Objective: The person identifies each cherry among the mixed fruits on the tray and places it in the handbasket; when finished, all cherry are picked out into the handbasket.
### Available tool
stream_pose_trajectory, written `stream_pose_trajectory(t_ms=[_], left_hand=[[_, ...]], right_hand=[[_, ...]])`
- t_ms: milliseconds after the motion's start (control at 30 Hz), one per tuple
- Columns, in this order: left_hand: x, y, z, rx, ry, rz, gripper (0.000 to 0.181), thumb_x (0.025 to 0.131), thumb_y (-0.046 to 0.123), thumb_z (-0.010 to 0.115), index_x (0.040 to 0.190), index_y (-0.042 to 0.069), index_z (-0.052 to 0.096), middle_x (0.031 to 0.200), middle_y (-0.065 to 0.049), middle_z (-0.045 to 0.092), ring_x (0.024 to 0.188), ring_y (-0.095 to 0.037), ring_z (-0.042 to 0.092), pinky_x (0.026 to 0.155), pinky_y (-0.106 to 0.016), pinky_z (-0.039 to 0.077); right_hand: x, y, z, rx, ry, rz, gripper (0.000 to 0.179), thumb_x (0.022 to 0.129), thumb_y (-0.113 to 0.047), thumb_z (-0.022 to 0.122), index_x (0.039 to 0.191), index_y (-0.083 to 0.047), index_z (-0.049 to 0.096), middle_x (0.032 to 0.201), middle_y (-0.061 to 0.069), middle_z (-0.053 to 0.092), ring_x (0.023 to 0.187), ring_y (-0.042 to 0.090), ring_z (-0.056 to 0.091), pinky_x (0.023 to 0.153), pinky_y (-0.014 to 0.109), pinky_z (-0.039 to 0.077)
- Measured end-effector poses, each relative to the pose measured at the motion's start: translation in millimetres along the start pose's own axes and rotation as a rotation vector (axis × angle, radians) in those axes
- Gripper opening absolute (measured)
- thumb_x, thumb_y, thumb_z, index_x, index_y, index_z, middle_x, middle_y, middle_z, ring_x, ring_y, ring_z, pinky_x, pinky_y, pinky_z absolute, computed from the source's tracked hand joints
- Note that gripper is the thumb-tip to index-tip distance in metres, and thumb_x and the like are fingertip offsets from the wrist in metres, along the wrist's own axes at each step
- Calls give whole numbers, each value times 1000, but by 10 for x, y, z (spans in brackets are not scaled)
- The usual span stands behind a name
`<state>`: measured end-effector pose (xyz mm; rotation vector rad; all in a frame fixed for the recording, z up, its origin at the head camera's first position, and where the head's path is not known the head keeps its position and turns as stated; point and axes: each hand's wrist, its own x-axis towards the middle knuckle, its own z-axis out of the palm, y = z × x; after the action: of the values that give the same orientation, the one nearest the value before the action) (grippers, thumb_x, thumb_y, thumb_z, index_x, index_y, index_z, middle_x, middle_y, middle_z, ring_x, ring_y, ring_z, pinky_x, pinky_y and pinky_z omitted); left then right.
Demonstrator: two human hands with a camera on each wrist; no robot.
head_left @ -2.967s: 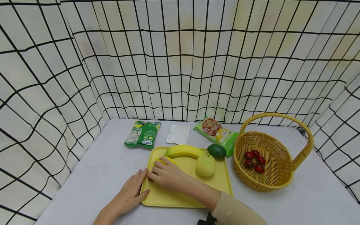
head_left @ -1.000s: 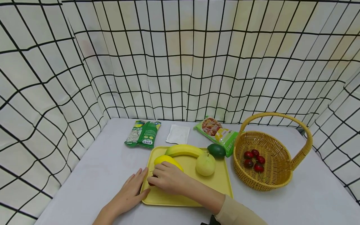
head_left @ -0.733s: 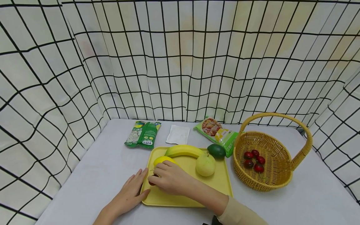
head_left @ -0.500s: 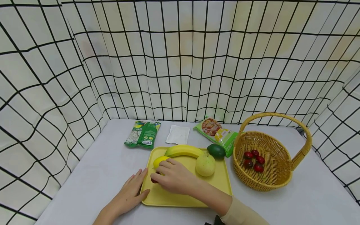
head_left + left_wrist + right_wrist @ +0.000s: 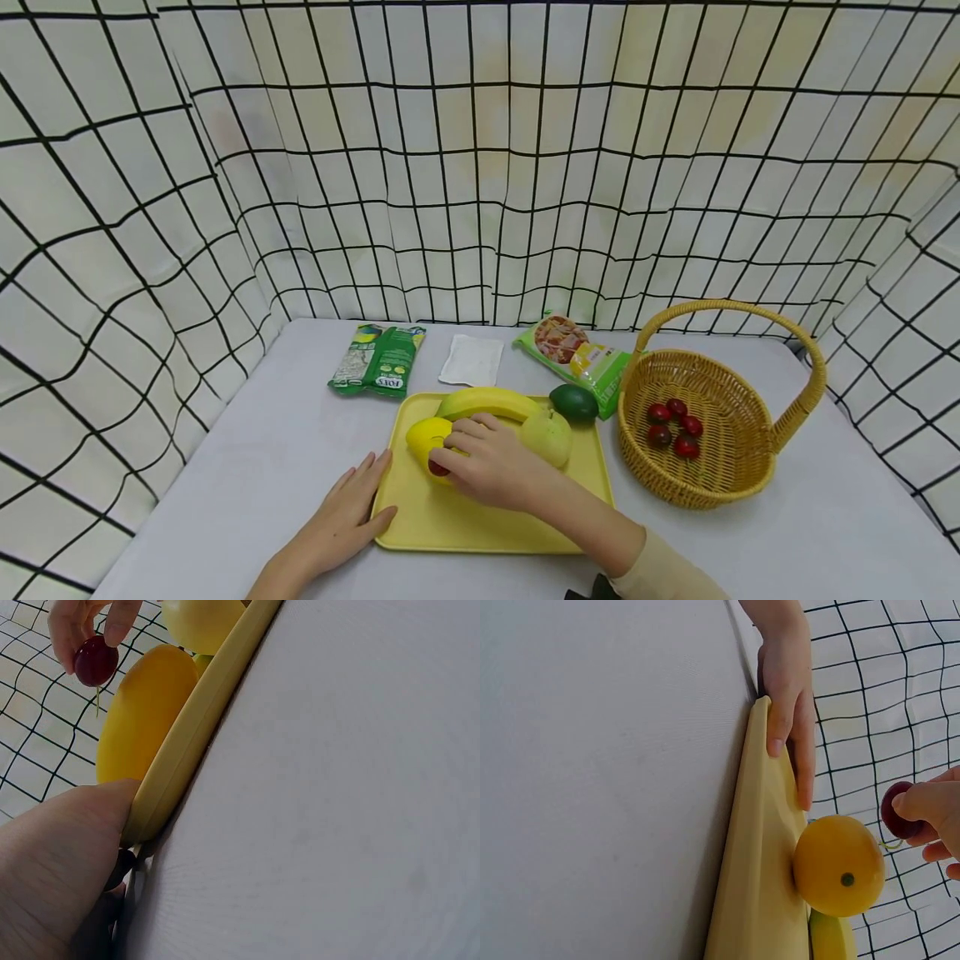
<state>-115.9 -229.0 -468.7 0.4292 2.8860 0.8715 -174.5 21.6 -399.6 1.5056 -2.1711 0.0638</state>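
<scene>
In the head view my right hand (image 5: pixel 491 462) is raised over the yellow tray (image 5: pixel 487 532), pinching a dark red cherry (image 5: pixel 438 468) between thumb and fingers. The cherry's (image 5: pixel 96 661) thin stem hangs down in the left wrist view. Just behind it lies a yellow oval fruit (image 5: pixel 427 437), mango-like, partly covered by the right hand. My left hand (image 5: pixel 337 517) rests at the tray's left edge, fingers extended, thumb over the rim. A banana (image 5: pixel 487 402), a pale green pear (image 5: pixel 549 435) and a dark green avocado (image 5: pixel 574 402) lie on the tray's far side.
On the right stands a wicker basket (image 5: pixel 675 493) with a tall handle, holding several cherries (image 5: pixel 686 447). Behind the tray lie a green snack packet (image 5: pixel 378 362), a white square packet (image 5: pixel 471 360) and a light green packet (image 5: pixel 576 354). Black-gridded white cloth walls surround the table.
My right hand has lifted the cherry from the tray's left side and moved it rightward, in front of the yellow fruit. The left hand has stayed at the tray's edge.
</scene>
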Motion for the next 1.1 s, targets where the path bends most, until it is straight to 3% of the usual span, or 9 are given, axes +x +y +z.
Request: stream_pose_trajectory(t_ms=[433, 700, 1100], left_hand=[[2, 6, -2, 3, -10, 0, 74, 90, 43, 52, 145, 3, 21, 147, -12, 27, 137, -30, 16, 109, -49, 8], [14, 0, 8, 3, -12, -7, 75, 90, 44, 52, 145, 3, 21, 148, -12, 27, 136, -31, 17, 109, -49, 9], [8, 7, 1, -2, -14, -10, 75, 90, 45, 51, 145, 3, 21, 147, -13, 27, 136, -32, 17, 108, -50, 9]], right_hand=[[-223, 212, -105, 36, 103, 64, 27, 79, -23, 69, 103, -14, 62, 93, -2, 62, 96, 17, 53, 84, 28, 41], [-387, 315, -133, 3, 173, 110, 30, 75, -23, 74, 100, -11, 63, 93, -1, 63, 93, 18, 55, 83, 30, 45], [-636, 531, -276, -46, 182, 178, 36, 72, -21, 77, 103, -10, 62, 94, 1, 63, 93, 20, 56, 81, 32, 45]])
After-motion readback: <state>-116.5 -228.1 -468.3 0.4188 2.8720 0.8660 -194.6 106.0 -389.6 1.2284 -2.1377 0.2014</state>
